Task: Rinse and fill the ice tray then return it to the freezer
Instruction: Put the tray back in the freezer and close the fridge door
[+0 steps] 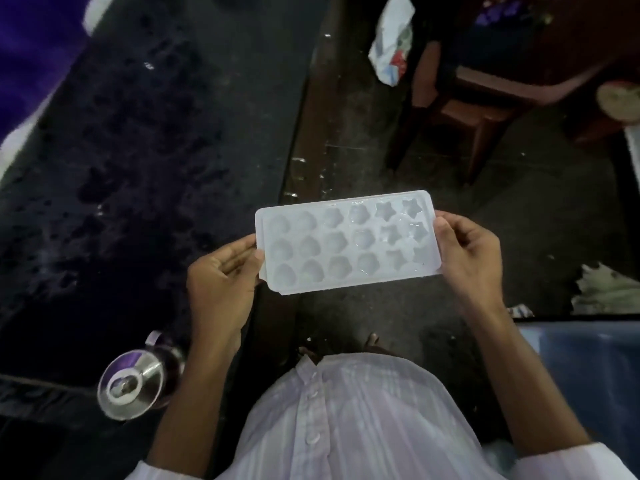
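Observation:
A white plastic ice tray with star-shaped cells is held level in front of my body, above the dark floor. Its cells glisten with water. My left hand grips the tray's left short end, thumb on the rim. My right hand grips the right short end, fingers curled round the edge. No freezer or tap is in view.
A dark speckled counter runs along the left, with a steel lidded pot near its front edge. A brown chair and a plastic bag stand ahead on the right. A blue container sits at right.

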A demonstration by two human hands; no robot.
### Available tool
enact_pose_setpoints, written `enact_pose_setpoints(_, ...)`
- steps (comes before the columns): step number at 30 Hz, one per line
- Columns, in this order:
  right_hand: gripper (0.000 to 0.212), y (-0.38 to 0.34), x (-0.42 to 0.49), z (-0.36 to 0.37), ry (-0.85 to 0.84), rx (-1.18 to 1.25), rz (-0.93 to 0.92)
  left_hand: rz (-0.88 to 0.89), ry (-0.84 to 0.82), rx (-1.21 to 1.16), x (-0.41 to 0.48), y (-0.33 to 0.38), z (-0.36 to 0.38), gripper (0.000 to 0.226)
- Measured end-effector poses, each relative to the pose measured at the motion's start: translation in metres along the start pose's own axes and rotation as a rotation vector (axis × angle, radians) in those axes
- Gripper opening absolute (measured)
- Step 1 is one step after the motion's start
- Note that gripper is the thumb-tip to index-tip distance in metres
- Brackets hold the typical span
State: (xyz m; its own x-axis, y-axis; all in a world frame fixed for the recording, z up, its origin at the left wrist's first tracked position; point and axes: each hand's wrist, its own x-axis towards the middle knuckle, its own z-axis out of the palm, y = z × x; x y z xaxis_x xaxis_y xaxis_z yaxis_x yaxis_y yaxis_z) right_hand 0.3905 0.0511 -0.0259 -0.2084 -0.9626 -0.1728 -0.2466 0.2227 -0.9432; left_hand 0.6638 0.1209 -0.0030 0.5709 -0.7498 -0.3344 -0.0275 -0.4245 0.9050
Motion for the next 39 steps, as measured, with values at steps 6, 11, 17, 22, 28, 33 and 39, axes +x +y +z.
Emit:
enact_pose_setpoints(6, 0.021, 0.026, 0.001, -0.059, 0.188, 0.059, 0.082, 0.088, -0.159, 0.082, -0.003, 0.015, 0.064, 0.025)
enact_pose_setpoints(11, 0.021, 0.045, 0.0, -0.105, 0.34, 0.095, 0.143, 0.141, -0.289, 0.122, -0.012, 0.025, 0.12, 0.026)
enact_pose_setpoints(17, 0.021, 0.07, -0.003, -0.163, 0.513, 0.116, 0.211, 0.177, -0.443, 0.172, -0.029, 0.031, 0.193, 0.026)
enact_pose_setpoints(22, 0.022, 0.093, -0.013, -0.213, 0.655, 0.118, 0.249, 0.195, -0.576, 0.206, -0.05, 0.034, 0.253, 0.025)
enact_pose_setpoints(28, 0.021, 0.112, -0.034, -0.261, 0.87, 0.194, 0.333, 0.223, -0.782, 0.27, -0.076, 0.042, 0.327, 0.025)
enact_pose_setpoints(33, 0.02, 0.12, -0.051, -0.285, 1.074, 0.261, 0.398, 0.247, -0.976, 0.298, -0.098, 0.053, 0.382, 0.023)
enact_pose_setpoints(39, 0.019, 0.122, -0.066, -0.31, 1.348, 0.404, 0.451, 0.269, -1.209, 0.375, -0.128, 0.063, 0.449, 0.023)
